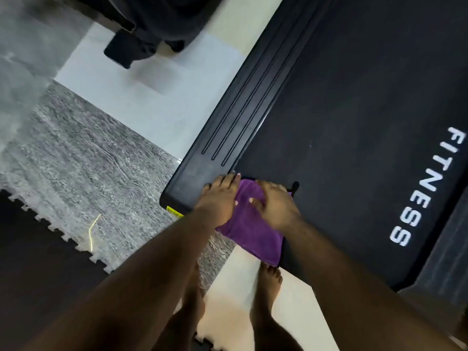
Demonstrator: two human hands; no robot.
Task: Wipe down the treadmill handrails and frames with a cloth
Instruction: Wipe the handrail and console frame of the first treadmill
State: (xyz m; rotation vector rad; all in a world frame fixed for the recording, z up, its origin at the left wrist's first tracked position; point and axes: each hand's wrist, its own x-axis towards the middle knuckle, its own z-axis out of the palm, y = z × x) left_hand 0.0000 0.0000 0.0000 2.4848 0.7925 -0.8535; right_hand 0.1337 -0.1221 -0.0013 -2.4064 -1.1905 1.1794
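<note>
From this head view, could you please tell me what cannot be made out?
- Treadmill handrails: outside the head view.
- Purple cloth: its middle is hidden under the left hand and right hand.
- Yellow sticker: print too small to read.
- Dark shape at top: blurred, cut off.

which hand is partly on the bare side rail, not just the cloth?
The left hand: its fingers reach onto the grooved side rail. The right hand lies on the purple cloth.
</note>
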